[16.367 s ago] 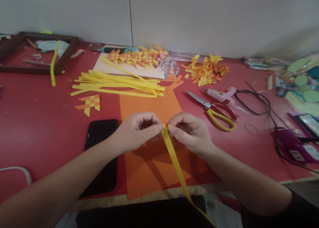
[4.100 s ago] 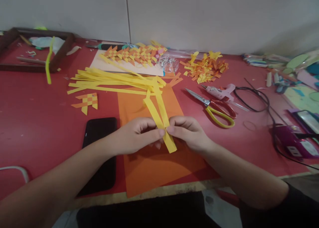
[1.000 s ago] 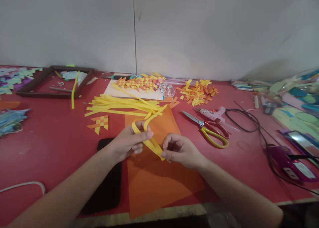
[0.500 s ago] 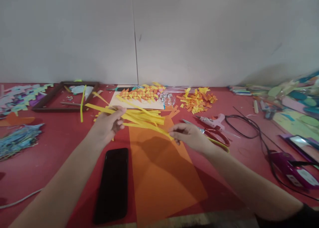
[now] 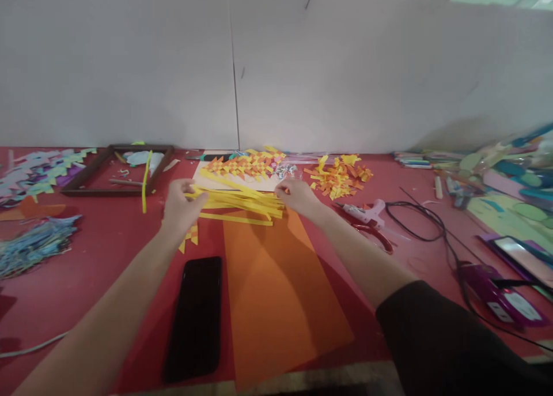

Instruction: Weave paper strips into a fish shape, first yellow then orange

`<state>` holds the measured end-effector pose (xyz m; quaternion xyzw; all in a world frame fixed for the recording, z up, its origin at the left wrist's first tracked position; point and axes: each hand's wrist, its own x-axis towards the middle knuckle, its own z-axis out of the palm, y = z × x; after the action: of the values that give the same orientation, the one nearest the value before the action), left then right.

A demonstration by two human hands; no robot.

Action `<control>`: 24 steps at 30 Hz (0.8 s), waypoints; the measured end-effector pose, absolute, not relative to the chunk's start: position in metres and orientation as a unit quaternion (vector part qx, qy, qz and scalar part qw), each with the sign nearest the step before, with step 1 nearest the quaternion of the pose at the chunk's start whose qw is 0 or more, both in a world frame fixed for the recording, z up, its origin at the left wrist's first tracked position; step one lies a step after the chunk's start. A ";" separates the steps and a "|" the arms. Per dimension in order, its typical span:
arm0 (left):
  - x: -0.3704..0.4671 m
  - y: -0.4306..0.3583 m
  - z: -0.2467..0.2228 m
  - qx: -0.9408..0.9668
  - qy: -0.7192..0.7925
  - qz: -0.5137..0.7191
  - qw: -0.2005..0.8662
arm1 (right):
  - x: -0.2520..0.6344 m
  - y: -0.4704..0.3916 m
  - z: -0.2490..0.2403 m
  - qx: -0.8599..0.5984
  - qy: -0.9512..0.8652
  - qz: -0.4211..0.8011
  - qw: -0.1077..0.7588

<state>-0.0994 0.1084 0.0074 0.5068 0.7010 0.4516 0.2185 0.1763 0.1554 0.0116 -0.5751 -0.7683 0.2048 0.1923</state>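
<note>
A loose bundle of yellow paper strips (image 5: pixel 242 203) lies across the top of a sheet of orange paper (image 5: pixel 280 292). At its left end my left hand (image 5: pixel 180 207) curls its thumb and fingers around the strip ends. My right hand (image 5: pixel 298 197) pinches at the right ends, fingertips pressed together. Just behind the bundle, a woven orange and yellow paper piece (image 5: pixel 242 164) rests on a pale board (image 5: pixel 259 184). A small orange and yellow woven piece (image 5: pixel 190 238) shows below my left hand, partly hidden.
A black phone (image 5: pixel 194 321) lies near the front. Left stand a brown frame (image 5: pixel 108 192) and blue fringed strips (image 5: pixel 41 243). To the right are folded paper pieces (image 5: pixel 341 177), red-handled scissors (image 5: pixel 375 237) partly hidden by my arm, a glue gun (image 5: pixel 365 212) and a purple power strip (image 5: pixel 496 295).
Both hands have moved from stretching a yellow strip above the sheet to the ends of the bundle. My right hand went left and away from me; the strip has come down among the others.
</note>
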 end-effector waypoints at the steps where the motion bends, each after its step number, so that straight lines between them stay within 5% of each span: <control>1: -0.098 0.105 0.007 0.567 0.679 0.412 0.217 | 0.170 0.155 0.012 -0.569 -0.777 0.188 0.191; 9: -0.082 0.096 0.002 0.828 0.503 0.205 0.136 | 0.115 0.154 -0.009 -0.519 -0.826 0.144 0.165; 24: -0.089 0.132 -0.004 0.875 0.466 0.127 0.033 | 0.115 0.141 -0.019 -0.416 -0.873 0.191 0.168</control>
<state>-0.0888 0.1325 -0.0044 0.8750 0.4659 0.1270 0.0332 0.1150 0.1415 -0.0194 -0.4157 -0.8733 0.1911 0.1678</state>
